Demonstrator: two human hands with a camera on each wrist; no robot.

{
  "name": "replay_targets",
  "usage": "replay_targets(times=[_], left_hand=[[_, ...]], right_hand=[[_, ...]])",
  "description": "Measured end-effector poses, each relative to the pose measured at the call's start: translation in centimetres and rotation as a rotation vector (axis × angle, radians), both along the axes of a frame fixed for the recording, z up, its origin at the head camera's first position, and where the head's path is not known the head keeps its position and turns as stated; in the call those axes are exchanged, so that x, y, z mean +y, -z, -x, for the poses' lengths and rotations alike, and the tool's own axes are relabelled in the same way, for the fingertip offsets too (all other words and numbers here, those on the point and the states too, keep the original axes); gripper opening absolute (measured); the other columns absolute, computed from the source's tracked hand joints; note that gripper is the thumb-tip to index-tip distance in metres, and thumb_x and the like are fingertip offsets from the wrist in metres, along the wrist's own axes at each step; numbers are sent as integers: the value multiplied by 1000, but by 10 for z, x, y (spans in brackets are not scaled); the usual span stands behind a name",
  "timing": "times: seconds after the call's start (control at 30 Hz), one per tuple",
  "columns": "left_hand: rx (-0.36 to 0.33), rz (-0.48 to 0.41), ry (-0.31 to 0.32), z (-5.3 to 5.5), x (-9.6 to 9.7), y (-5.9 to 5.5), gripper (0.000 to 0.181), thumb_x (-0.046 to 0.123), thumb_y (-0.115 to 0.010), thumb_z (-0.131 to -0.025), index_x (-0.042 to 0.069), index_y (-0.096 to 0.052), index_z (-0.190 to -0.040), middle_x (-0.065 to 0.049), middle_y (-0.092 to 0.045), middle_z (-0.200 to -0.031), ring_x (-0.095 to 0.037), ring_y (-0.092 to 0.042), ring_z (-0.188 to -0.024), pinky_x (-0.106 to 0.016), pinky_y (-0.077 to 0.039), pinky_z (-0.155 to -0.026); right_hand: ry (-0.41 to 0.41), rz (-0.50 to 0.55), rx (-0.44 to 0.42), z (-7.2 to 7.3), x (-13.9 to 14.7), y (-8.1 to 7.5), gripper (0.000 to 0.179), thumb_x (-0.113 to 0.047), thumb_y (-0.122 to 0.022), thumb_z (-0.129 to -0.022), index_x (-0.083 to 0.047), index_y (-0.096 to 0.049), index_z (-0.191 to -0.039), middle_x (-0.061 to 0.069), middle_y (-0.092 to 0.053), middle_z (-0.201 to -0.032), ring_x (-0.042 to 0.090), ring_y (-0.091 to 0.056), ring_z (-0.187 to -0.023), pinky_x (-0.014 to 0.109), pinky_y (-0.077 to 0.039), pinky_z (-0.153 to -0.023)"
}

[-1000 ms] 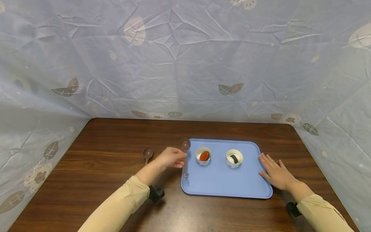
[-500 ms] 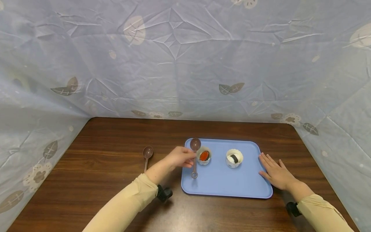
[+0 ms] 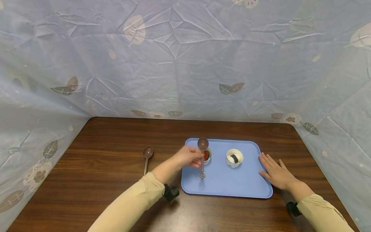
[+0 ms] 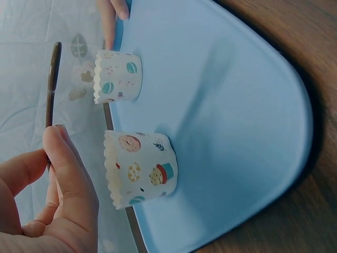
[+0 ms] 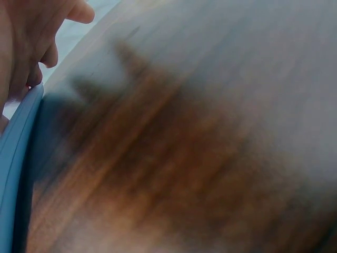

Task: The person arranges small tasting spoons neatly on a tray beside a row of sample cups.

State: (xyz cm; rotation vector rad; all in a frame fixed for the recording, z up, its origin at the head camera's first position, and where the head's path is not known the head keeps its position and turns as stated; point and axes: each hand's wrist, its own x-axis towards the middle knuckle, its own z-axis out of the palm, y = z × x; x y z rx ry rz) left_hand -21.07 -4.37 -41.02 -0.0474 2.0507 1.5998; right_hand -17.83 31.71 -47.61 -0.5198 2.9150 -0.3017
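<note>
In the head view my left hand [image 3: 189, 157] pinches a brown measuring spoon [image 3: 203, 143] by its handle, held above the left part of the blue tray [image 3: 223, 187]. Below it, partly covered by spoon and fingers, stands a patterned paper cup [image 4: 141, 167] with a red-topped sushi piece [image 3: 206, 155] inside. A second paper cup [image 3: 233, 163], to the right, has a white piece with a dark band [image 3: 234, 158] in it. My right hand [image 3: 275, 172] lies with straight fingers on the tray's right edge. The left wrist view shows the spoon handle [image 4: 52, 84] between thumb and fingers.
Another brown spoon [image 3: 148, 152] lies on the wooden table [image 3: 116, 145] left of the tray, its handle end hidden behind my left arm. A pale leaf-patterned sheet [image 3: 179, 80] hangs behind and beside the table.
My left hand has carried the spoon rightward from the tray's left edge to over the left cup, now partly covering it. The right hand and tray have stayed still.
</note>
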Motion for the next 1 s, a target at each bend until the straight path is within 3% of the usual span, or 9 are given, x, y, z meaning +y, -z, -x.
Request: replay_targets(times=[0.23,0.5,1.0], left_hand=[[7,-19,20,-2,9,-3,23,7,-55,-91,-11,-61,-103,1,-54,-64,-4,-54,-53,-15,-54,-52],[22,-57,18,-2,18,1,22,7,-55,-90,-11,-60,-103,1,-54,-63,-4,-54,-52,-16,-55,-53],[46,-37,43,-3,38,5,21,6,-56,-90,-9,-61,-103,-2,-56,-71,-6,-56,-56,-19,-57,-56]], right_hand=[[18,-1,-3,0,-2,0,67,-40,-44,-96,0,-23,-145,23,-21,-151,43,-20,-139,73,-11,-106],[17,-10,12,-1,-2,3,67,-41,-43,-96,0,-24,-145,23,-23,-151,42,-22,-139,73,-13,-106],[14,-10,16,1,-1,4,67,-42,-43,-96,0,-23,-145,22,-22,-151,42,-21,-139,73,-13,-106]])
